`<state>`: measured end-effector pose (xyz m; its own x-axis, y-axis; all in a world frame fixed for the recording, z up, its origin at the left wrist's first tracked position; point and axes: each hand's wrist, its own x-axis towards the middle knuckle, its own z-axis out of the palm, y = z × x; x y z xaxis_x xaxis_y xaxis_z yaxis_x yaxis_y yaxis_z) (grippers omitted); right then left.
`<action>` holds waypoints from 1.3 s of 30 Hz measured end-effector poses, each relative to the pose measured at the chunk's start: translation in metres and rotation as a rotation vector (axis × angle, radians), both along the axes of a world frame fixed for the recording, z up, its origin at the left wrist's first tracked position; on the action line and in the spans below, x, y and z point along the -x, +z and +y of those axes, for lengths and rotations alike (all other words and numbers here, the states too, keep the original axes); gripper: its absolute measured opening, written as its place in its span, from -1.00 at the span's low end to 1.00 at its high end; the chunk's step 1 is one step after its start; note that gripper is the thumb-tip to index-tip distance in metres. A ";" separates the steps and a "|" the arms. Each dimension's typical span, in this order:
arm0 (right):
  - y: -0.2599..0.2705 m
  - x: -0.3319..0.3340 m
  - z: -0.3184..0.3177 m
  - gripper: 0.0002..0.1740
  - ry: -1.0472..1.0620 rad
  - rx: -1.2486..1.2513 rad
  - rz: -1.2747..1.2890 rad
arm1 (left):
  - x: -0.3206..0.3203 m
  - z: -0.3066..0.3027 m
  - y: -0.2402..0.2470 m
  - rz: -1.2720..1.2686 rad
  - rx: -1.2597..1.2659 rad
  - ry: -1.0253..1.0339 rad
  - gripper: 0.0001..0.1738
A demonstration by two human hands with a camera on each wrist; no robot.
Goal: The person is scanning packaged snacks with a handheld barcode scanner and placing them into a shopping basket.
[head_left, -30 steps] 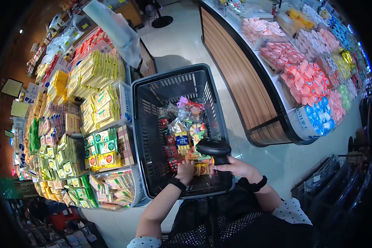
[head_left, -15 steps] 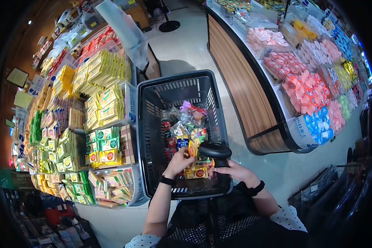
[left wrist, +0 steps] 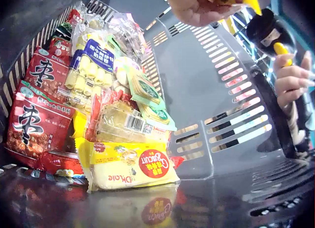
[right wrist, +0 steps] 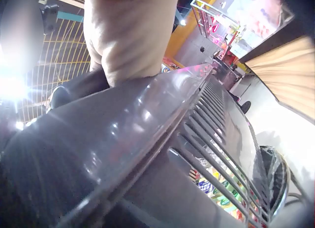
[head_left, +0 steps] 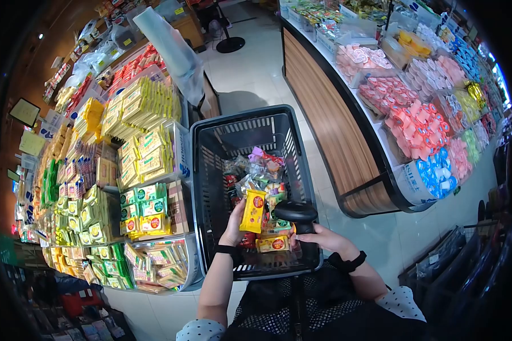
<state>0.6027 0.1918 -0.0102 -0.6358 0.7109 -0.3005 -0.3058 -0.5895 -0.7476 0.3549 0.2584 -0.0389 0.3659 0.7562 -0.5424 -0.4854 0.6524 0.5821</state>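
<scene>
In the head view, the left hand [head_left: 232,226] holds a yellow biscuit pack [head_left: 254,211] by its left edge above the basket [head_left: 194,170], fingers behind it hidden. The pack lies at 2 o'clock from that hand, the nearer one, its long axis running 1 to 7 o'clock. At the pack's 3 o'clock, just beside, is the black scanner [head_left: 294,211], its handle gripped by the curled right hand [head_left: 331,241].

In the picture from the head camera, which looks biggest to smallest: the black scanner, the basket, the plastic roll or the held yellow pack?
1. Basket
2. Plastic roll
3. Held yellow pack and black scanner: they look too alike to rank, and the fingers hide some of each.
</scene>
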 end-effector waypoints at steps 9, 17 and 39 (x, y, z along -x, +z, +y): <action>0.001 -0.006 0.001 -0.60 0.059 0.128 0.040 | 0.003 -0.002 -0.004 0.067 -0.240 -0.172 -0.47; 0.002 0.002 0.005 -0.53 0.106 0.073 0.026 | 0.003 0.000 0.006 0.097 -0.376 -0.084 -0.30; 0.012 0.004 -0.004 -0.74 0.043 0.056 -0.101 | 0.117 -0.034 0.132 1.745 -1.069 0.214 -0.44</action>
